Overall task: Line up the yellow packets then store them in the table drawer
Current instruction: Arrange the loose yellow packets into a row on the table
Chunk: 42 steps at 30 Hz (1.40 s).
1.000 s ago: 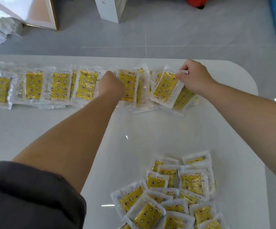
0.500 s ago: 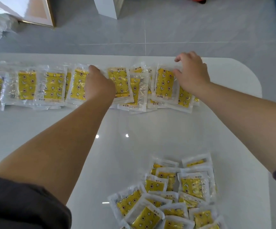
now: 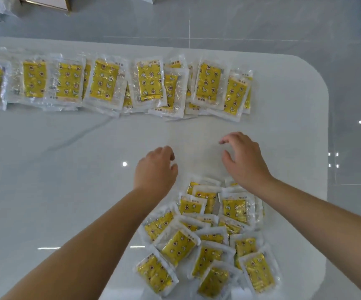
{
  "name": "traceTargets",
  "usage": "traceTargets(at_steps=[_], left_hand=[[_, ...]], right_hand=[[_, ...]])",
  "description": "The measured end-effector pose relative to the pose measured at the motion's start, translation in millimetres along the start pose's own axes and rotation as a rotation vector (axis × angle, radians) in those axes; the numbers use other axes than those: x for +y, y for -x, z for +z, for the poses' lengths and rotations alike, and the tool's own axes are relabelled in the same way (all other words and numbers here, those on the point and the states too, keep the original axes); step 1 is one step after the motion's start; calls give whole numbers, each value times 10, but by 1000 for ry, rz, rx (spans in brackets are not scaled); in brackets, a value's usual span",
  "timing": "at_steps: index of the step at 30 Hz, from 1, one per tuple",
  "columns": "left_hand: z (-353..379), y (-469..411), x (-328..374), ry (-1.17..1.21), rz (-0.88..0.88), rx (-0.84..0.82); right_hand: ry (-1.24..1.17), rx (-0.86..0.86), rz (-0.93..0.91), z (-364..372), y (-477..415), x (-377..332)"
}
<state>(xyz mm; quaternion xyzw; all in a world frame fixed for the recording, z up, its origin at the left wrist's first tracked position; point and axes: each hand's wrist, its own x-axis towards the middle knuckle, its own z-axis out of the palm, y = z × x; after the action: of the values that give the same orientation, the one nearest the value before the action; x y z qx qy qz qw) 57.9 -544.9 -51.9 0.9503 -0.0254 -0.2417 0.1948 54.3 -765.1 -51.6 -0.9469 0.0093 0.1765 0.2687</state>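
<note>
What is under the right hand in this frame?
Under the right hand is bare white table; under its wrist, the far edge of the loose packet pile. One packet's corner shows there; the rest of that packet is covered by the wrist.

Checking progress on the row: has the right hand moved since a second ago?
Yes. The right hand left the row of packets and pulled back toward the near pile, holding nothing.

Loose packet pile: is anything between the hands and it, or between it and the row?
Nothing visible. The left hand and right hand are empty beside the pile; only bare table separates it from the row.
</note>
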Motion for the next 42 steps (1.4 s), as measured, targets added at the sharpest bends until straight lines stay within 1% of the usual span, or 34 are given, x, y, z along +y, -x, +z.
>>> traceTargets(at_steps=[3,4,6,8,12,15,18,21,23,26,28,31,33,36,38,40,42], left_hand=[[326,237,45,-48,77,-226],[396,286,63,-70,82,-261],[484,343,86,-100,72,-275],[530,375,96,-99,33,-292],[553,372,100,18,-95,-351],[567,353,91,84,-179,-337],[585,341,71,25,-140,-291],[591,349,53,33,-113,-278],[581,355,31,103,-103,-253],[480,351,-8,419,-141,-202],[373,340,-50,556,-166,-156],[216,300,-135,674,-184,-90],[145,270,-188,717,-200,-74],[93,234,-238,775,-241,-49],[103,223,-246,836,-281,-34],[125,226,-233,890,-307,-40],[157,236,-211,917,-314,-51]], right_hand=[[1,-139,-30,144,245,31],[24,-189,-41,193,311,38],[81,-274,-51,291,413,50],[134,-317,-55,378,478,55],[186,-280,-55,463,505,57],[204,-272,-37,477,509,78],[233,-265,-43,491,516,95],[215,-252,-52,502,519,91],[111,-222,-41,498,519,73],[-206,-147,52,447,497,13],[-369,-83,160,385,459,-25],[-561,22,317,285,392,-51],[-694,45,395,236,370,-57],[-874,34,545,223,356,-66],[-1163,6,701,241,362,-82],[-1449,-61,800,291,378,-82],[-1505,-138,834,373,425,-101]])
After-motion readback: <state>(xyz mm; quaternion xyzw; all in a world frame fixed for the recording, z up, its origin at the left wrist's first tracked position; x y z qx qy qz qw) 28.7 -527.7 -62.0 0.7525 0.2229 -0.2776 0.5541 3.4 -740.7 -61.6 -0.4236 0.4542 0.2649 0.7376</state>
